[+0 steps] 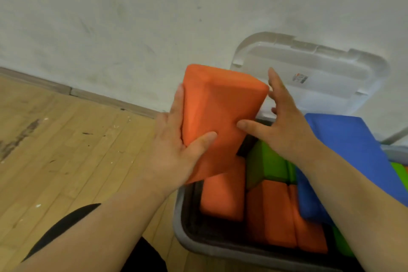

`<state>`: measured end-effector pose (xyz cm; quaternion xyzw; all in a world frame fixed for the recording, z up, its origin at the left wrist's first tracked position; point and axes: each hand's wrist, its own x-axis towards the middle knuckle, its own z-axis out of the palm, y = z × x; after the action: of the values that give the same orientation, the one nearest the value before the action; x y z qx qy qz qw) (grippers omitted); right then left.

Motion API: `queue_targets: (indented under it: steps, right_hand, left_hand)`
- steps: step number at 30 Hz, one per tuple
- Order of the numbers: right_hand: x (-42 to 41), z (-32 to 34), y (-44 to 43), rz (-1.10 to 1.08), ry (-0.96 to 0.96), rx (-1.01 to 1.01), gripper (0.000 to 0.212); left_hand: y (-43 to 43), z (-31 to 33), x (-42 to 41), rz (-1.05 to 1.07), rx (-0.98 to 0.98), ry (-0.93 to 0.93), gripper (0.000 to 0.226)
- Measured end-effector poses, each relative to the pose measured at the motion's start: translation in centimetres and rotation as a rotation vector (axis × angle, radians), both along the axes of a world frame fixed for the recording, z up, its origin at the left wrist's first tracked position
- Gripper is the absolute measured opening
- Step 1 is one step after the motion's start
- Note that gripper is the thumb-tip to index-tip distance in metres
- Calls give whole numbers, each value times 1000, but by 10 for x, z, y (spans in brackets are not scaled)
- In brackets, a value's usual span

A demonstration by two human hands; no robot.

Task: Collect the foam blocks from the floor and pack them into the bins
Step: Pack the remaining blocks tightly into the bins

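Note:
An orange foam block (218, 104) stands tilted above the far left corner of a grey bin (187, 238). My left hand (176, 150) grips its left side, thumb across the front face. My right hand (280, 121) touches its right side with straight spread fingers, thumb on the front. Inside the bin lie several blocks: orange blocks (223, 194) at the left and the front, a green block (265, 163) at the back and a blue block (309, 201) on the right, partly hidden by my right forearm.
A clear plastic lid (320, 70) leans against the white wall behind the bin. A large blue block (353, 139) lies over the bin's right side. Wooden floor (66, 150) stretches to the left, with a baseboard along the wall.

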<state>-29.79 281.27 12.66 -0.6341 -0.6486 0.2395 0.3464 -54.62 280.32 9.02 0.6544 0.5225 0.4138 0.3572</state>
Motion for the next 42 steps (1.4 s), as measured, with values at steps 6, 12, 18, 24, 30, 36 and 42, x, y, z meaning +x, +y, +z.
queue_targets:
  steps: [6,12,18,24,30,36,42]
  right_hand:
    - [6,-89,16,64,-285,-281,99]
    - [-7,-185,37,208,-678,-761,103]
    - [-15,-219,81,250,-809,-821,121]
    - [-14,-246,92,220,-733,-955,141]
    - [-25,-237,70,397,-759,-969,137]
    - [-16,-202,77,389,-811,-848,124]
    - [-25,-149,49,529,-679,-773,101]
  left_hand:
    - [18,14,-24,202,226,763,93]
    - [18,-23,-23,218,51,829,89]
    - [12,-33,-25,279,-2,730,93]
    - [14,-44,-21,320,27,701,92]
    - [14,-45,-20,347,26,707,92]
    - [14,-42,-20,338,19,695,92]
    - [20,-39,-26,306,-3,669,91]
